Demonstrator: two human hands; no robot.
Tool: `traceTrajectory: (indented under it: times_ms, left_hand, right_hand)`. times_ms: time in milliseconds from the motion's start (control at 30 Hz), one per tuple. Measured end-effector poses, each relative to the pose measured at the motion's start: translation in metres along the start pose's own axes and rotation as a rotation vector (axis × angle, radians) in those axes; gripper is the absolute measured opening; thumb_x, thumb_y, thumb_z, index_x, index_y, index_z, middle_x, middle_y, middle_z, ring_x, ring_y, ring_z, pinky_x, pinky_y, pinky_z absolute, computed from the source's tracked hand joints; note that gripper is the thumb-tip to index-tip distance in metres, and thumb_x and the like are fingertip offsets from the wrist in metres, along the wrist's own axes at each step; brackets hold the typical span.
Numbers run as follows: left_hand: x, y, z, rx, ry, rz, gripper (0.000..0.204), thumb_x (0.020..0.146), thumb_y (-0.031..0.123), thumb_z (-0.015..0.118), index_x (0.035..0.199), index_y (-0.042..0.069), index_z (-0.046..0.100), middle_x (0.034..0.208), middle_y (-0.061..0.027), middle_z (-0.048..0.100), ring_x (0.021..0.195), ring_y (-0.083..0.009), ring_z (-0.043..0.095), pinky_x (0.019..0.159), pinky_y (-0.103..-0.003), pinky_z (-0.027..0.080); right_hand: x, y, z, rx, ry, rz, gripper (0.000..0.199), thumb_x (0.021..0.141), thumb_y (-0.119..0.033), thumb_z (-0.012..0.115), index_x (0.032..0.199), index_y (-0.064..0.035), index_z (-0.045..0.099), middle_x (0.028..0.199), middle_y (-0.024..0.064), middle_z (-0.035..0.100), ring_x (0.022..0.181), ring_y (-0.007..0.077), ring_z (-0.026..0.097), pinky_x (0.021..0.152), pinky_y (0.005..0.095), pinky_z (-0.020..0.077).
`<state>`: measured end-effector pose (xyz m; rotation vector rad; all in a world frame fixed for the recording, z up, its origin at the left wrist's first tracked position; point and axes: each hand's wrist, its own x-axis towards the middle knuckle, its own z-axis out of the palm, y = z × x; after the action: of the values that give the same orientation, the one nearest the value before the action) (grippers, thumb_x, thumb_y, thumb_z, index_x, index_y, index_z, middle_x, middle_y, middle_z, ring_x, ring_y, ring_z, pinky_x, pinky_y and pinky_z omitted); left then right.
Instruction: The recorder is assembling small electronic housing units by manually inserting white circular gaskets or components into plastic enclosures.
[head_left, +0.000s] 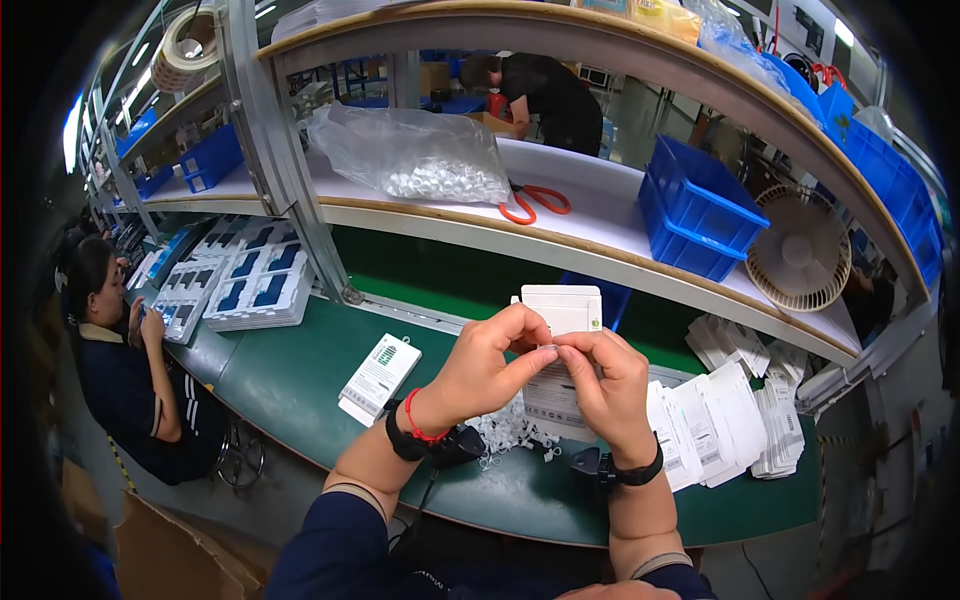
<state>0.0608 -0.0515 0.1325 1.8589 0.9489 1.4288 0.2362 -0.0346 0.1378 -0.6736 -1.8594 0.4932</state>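
My left hand [482,362] and my right hand [614,382] meet above the green bench, thumbs and index fingers pinched together. Between the fingertips is a small pale piece [547,348], mostly covered, so its exact kind is unclear. Behind and below the hands is a white printed carton [562,298], partly hidden by them. Loose small white plastic pieces [512,432] lie in a heap under my wrists. To the left lies another white carton [382,374] with green print and a small hook at its top end. Right of my right hand, flat white cartons [712,428] are fanned out.
The shelf [590,195] above the bench bears a clear bag of white pieces [430,165], red-handled scissors [535,203], blue bins [700,215] and a fan [797,247]. White trays [262,275] stand far left, by a seated person [125,370]. Another person [550,100] bends behind the shelf.
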Motion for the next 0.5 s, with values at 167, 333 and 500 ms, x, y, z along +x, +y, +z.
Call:
traceTrajectory:
  times_ms: [167,333,500]
  left_hand:
    - [-0.003,0.005,0.006,-0.006,0.015,0.013,0.014,0.084,0.003,0.069,0.096,-0.001,0.062,0.085,-0.005,0.063,0.078,-0.0101,0.061,0.07,-0.024,0.051]
    - [0.007,-0.006,0.005,0.25,0.066,0.137,0.009,0.08,0.001,0.07,0.087,-0.001,0.065,0.079,-0.0065,0.06,0.068,-0.0122,0.057,0.059,-0.023,0.046]
    - [0.013,-0.015,0.003,0.21,0.048,0.042,0.006,0.084,0.004,0.067,0.085,-0.001,0.064,0.079,-0.0036,0.062,0.071,-0.0082,0.058,0.063,-0.022,0.047]
  right_hand:
    - [-0.006,0.004,0.005,-0.076,0.012,-0.065,0.004,0.084,0.002,0.06,0.088,0.0006,0.058,0.079,0.0135,0.058,0.067,0.0279,0.059,0.058,0.0332,0.0453]
    - [0.0,0.02,0.007,-0.172,0.06,-0.192,0.007,0.082,0.002,0.061,0.087,-0.0005,0.057,0.077,0.0146,0.054,0.065,0.0326,0.055,0.057,0.0371,0.0439]
    - [0.007,0.03,0.009,-0.093,0.049,-0.166,0.006,0.083,0.0,0.062,0.089,-0.0018,0.06,0.077,0.0136,0.057,0.068,0.0304,0.059,0.059,0.0351,0.0457]
